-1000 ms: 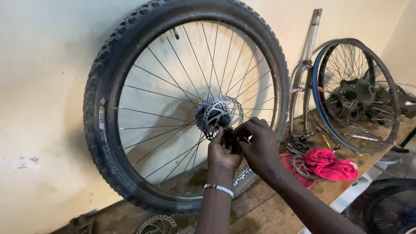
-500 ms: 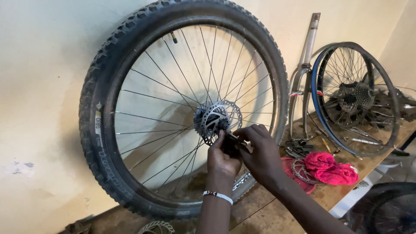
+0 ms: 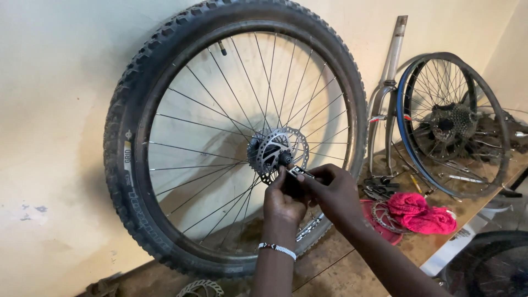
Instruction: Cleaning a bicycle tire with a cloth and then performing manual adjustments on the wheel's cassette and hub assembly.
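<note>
A plain cream wall (image 3: pixel 60 110), scuffed low down, is rising behind a worn wooden surface (image 3: pixel 352 264); soft even light is falling across both.

a bare rear wheel (image 3: pixel 456 124) with cassette, a silver fork (image 3: pixel 388 88), pink rags (image 3: pixel 421 212) on the wooden bench (image 3: pixel 352 264)

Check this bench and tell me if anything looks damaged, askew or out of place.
Nothing looks damaged. The knobby-tyred wheel stands upright against the wall, its spokes straight. Both hands, left hand and right hand, hold a small metal tool by the brake disc. A pink rag lies among loose parts.
</note>
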